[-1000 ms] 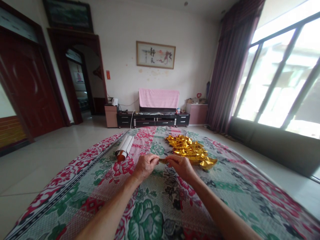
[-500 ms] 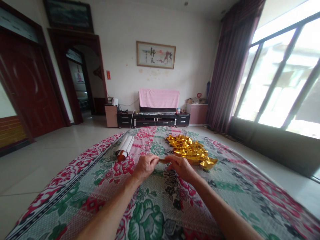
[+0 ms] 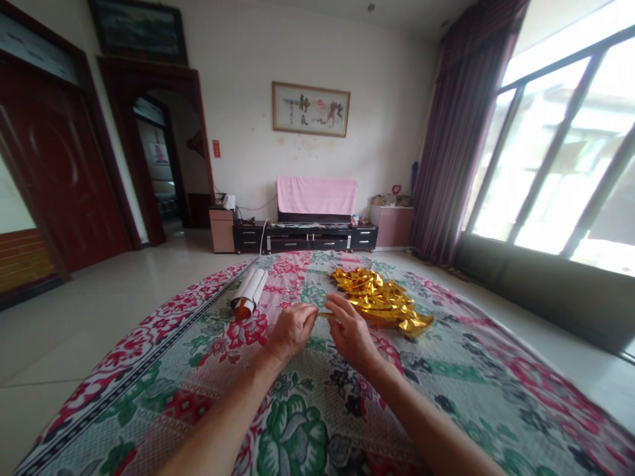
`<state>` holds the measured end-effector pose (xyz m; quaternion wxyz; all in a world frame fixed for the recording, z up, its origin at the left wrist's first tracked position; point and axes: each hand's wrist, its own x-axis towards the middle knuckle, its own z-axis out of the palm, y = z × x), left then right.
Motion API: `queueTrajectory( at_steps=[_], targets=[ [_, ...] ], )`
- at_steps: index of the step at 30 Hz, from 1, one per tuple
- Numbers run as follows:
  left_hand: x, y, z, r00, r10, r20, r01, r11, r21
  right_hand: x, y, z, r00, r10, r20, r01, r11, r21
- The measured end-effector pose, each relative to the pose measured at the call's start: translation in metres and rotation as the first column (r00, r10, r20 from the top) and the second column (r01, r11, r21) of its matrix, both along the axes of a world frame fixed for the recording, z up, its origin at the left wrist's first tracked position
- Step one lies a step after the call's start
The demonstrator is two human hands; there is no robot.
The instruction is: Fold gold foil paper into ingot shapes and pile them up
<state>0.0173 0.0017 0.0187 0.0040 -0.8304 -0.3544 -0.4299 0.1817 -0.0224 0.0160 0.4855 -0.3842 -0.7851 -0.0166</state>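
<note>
A narrow folded piece of gold foil paper spans the small gap between my two hands, above the flowered cloth. My left hand is closed, thumb and fingertips pinching the left end of the foil. My right hand holds the other end between thumb and fingers, with the upper fingers stretched out over it. Fingers hide both ends of the foil. Just beyond my right hand lies a pile of folded, shiny gold foil pieces. To the left of my left hand is a white roll with an orange-brown inside.
A red, green and grey flowered cloth covers the round surface under my hands. Beyond it stands a low black cabinet with a pink cloth draped above. Large windows and a purple curtain are on the right.
My right hand has turned more upright and shifted slightly left, its fingers lifting and straightening. My left hand keeps its pinch on the foil. The pile and the roll have not moved.
</note>
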Motion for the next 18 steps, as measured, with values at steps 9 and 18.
queueTrajectory(
  at_steps=[9,18],
  targets=[
    [0.0041,0.0021,-0.0045,0.997,-0.072,0.008,0.071,0.992,0.105,0.0025,-0.0011,-0.0014,0.999,-0.051,0.017,0.051,0.999,-0.015],
    [0.0022,0.0004,-0.0014,0.994,-0.044,0.099,0.034,0.994,0.106,0.0053,-0.0013,-0.0055,0.992,-0.117,0.053,0.117,0.993,0.009]
  ],
)
